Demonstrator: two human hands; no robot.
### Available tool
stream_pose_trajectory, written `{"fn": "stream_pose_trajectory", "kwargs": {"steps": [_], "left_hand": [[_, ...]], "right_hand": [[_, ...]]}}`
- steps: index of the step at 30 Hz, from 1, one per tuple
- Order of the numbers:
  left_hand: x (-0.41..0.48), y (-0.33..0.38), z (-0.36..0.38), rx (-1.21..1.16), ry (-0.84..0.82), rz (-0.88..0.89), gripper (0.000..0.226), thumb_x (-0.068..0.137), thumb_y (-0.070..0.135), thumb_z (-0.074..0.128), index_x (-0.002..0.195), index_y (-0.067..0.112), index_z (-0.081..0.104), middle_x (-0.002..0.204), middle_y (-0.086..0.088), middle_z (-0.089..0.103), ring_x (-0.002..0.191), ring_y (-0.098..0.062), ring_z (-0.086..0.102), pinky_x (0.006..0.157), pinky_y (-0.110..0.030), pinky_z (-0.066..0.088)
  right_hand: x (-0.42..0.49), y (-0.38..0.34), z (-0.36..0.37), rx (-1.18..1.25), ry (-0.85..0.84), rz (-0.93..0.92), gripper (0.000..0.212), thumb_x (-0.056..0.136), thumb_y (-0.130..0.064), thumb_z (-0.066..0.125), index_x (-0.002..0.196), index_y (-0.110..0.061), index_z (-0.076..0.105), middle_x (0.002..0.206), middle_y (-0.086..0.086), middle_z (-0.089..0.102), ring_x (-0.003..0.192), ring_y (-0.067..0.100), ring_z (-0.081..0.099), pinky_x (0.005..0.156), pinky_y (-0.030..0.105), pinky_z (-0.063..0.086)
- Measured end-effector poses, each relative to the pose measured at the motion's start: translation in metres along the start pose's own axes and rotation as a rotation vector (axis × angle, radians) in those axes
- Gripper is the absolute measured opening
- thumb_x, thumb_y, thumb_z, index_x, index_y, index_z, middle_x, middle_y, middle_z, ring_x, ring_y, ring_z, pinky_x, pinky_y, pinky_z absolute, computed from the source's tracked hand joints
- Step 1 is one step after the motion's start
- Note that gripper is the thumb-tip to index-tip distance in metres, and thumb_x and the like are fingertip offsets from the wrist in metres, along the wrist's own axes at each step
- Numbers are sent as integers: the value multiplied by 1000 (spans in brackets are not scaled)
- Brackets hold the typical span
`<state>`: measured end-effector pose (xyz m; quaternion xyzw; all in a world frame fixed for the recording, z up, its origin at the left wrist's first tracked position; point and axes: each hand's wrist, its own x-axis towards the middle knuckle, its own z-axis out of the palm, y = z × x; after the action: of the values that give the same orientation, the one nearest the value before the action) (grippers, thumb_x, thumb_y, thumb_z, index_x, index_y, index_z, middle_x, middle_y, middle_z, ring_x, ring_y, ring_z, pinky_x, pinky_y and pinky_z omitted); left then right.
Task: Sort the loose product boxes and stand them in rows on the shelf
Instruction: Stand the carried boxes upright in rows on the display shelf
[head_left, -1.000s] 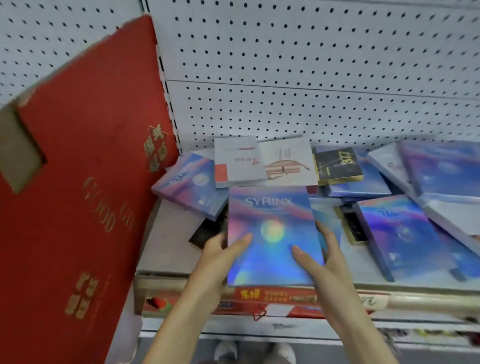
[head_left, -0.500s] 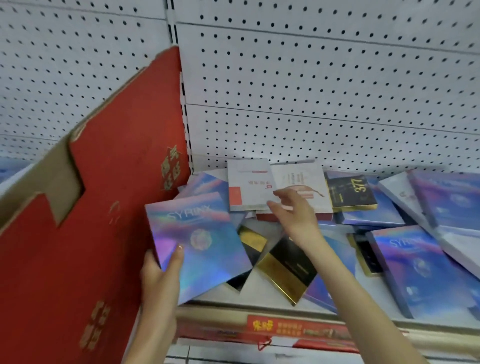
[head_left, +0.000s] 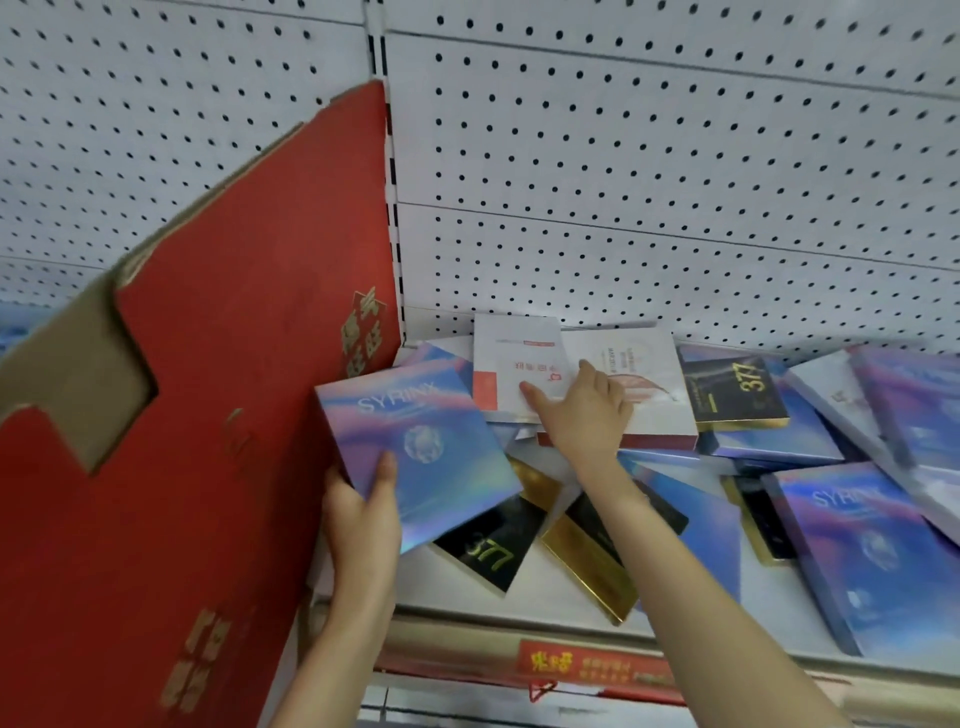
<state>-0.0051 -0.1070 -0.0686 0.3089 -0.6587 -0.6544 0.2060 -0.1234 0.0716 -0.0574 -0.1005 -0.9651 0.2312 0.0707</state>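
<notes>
My left hand grips a holographic SYRINX box by its lower left corner, tilted and raised over the shelf's left end. My right hand reaches to the back of the shelf and rests its fingers on a white box with a red patch that lies on a white and red box. Black and gold 377 boxes and more SYRINX boxes lie flat and scattered on the shelf.
A large red cardboard carton leans at the left, close against the held box. White pegboard backs the shelf. A red price label runs along the shelf's front rail.
My right hand has moved further onto the white box at the back. My left hand still holds the SYRINX box at the left. The view has risen slightly.
</notes>
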Motion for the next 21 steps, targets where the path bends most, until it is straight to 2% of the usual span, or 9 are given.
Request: {"fn": "stream_pose_trajectory", "kwargs": {"steps": [3, 7, 13, 15, 18, 21], "left_hand": [[5, -1, 0, 27, -2, 23, 41, 89, 13, 63, 125, -3, 53, 122, -16, 61, 112, -26, 59, 98, -44, 46], [8, -1, -1, 68, -5, 25, 41, 88, 13, 65, 123, -5, 53, 122, -20, 61, 112, -30, 59, 98, -49, 45], [12, -5, -1, 96, -7, 36, 42, 87, 12, 65, 122, -8, 53, 120, -22, 61, 111, -31, 60, 97, -48, 45], [12, -6, -2, 90, -17, 30, 41, 87, 12, 65, 122, -8, 53, 120, -22, 61, 110, -31, 60, 97, -47, 46], [10, -2, -3, 92, -43, 33, 43, 87, 12, 65, 124, -6, 52, 123, -20, 60, 114, -29, 58, 100, -47, 44], [1, 9, -3, 122, -101, 71, 53, 84, 24, 68, 128, 0, 52, 129, -15, 58, 121, -27, 54, 105, -50, 39]], "right_hand": [[-3, 1, 6, -13, 21, 14, 66, 88, -61, 51, 129, -9, 48, 142, 11, 43, 135, 30, 32, 107, 42, 25], [-2, -1, 9, 80, 34, 62, 61, 89, -55, 55, 130, -11, 48, 142, 9, 42, 136, 28, 30, 109, 41, 23], [-1, -4, 7, 228, 64, 102, 53, 88, -46, 62, 127, -12, 51, 132, 9, 54, 128, 29, 40, 103, 38, 27], [-2, -10, 2, 406, 57, 103, 50, 89, -35, 66, 129, -12, 48, 130, 8, 57, 124, 28, 47, 95, 32, 34], [-6, -21, -10, 696, 56, 57, 48, 91, -17, 64, 133, -12, 43, 129, 7, 56, 117, 22, 55, 74, 14, 46], [-12, -17, -28, 804, 117, 39, 44, 92, -16, 63, 131, -15, 44, 110, 1, 58, 98, 16, 61, 60, 13, 52]]}}
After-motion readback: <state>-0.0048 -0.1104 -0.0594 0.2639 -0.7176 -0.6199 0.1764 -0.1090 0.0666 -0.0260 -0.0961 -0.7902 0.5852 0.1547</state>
